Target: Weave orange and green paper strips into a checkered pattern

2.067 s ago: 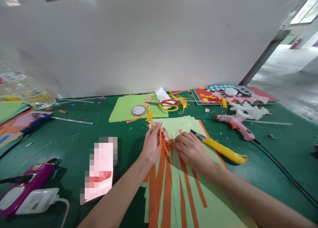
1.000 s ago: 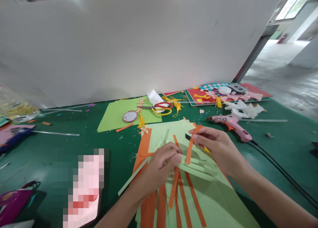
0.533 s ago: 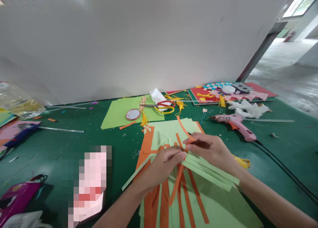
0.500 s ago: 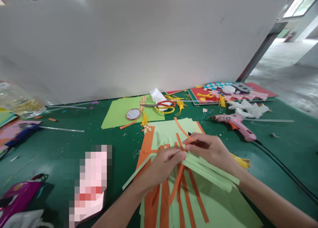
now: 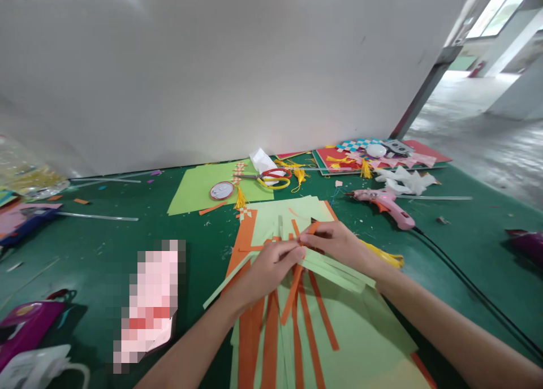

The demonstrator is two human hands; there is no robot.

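Note:
Orange paper strips (image 5: 313, 321) and light green paper strips (image 5: 339, 271) cross one another over pale green sheets (image 5: 360, 332). My left hand (image 5: 271, 264) is closed on the crossing, its thumb pressing the green strips where they meet the orange ones. Just right of it, my right hand (image 5: 331, 237) pinches an orange strip, with a small dark pointed thing (image 5: 313, 220) showing by its fingers. The two hands' fingertips nearly touch and hide most of the crossing. Another green strip (image 5: 227, 281) slants out under my left wrist.
Scissors (image 5: 271, 177), a tape roll (image 5: 222, 190) and a yellow tassel (image 5: 240, 198) lie at the back on a green sheet (image 5: 186, 188). A pink glue gun (image 5: 386, 203) with a cord is at right. A blurred-out phone (image 5: 148, 304) and a magenta tool (image 5: 31, 327) are at left.
The view has shifted slightly, so most things sit further left. My right hand has tipped the orange strip lower, close to the crossing. My left hand keeps its hold.

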